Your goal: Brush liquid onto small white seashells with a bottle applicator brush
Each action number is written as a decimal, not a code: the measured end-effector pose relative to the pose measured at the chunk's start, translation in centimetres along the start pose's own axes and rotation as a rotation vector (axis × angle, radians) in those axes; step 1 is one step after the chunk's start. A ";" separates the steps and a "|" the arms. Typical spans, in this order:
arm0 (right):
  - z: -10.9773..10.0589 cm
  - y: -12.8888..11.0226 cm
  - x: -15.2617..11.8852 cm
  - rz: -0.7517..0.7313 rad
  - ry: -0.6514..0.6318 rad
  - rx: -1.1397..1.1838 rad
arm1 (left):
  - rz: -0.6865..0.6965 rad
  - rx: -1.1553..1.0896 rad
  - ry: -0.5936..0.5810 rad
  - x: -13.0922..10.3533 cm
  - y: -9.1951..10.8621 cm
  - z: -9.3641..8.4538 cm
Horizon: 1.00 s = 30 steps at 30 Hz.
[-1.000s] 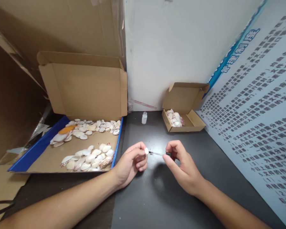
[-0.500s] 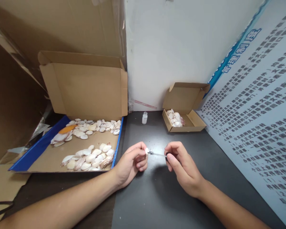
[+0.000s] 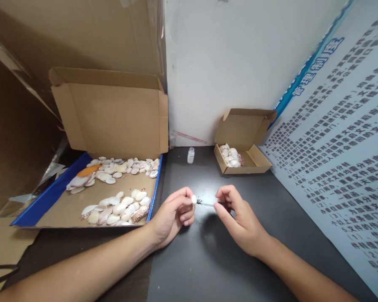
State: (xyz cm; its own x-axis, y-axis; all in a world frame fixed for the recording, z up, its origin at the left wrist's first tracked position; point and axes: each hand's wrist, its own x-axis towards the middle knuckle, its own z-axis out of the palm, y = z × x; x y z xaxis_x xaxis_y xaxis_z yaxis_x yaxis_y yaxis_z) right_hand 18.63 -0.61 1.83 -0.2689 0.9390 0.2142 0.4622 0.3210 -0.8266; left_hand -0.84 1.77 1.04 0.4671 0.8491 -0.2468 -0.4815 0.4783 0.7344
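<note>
My left hand (image 3: 175, 215) pinches a small white shell (image 3: 194, 199) between thumb and fingertips, above the dark table. In my right hand (image 3: 237, 218) is a small brush (image 3: 208, 204) with a thin pale stem and a dark end in my fingers. The dark bristled tip (image 3: 199, 201) points left and meets the shell's edge, or lies very near it; I cannot tell which. Farther back stands a small open clear bottle (image 3: 190, 155) with a white label, upright on the table.
On the left, a blue-edged cardboard box (image 3: 63, 209) holds many white shells (image 3: 126, 205) and an orange piece (image 3: 88, 170). A smaller open box (image 3: 248, 170) with shells stands at the back right. A printed board (image 3: 334, 147) slants along the right side.
My right fingers have shifted a little along the brush's dark end, now covering more of it. The shell has turned slightly, showing more of its white face. My left hand stays almost still.
</note>
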 end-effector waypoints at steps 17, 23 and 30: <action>0.0 0.2 -0.1 -0.048 0.002 0.078 | 0.004 0.005 -0.012 0.0 0.0 -0.1; 0.1 0.0 0.1 -0.011 0.033 -0.010 | 0.006 -0.001 -0.019 0.1 0.0 0.0; 0.0 0.0 -0.1 -0.118 0.055 0.080 | 0.007 -0.001 -0.014 0.0 0.0 0.0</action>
State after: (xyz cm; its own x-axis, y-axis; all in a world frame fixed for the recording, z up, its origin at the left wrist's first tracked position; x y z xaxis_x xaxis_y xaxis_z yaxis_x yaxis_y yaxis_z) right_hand 18.64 -0.74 1.74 -0.2698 0.9013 0.3388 0.3609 0.4209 -0.8323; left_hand -0.84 1.79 0.97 0.4735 0.8495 -0.2326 -0.4859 0.4723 0.7354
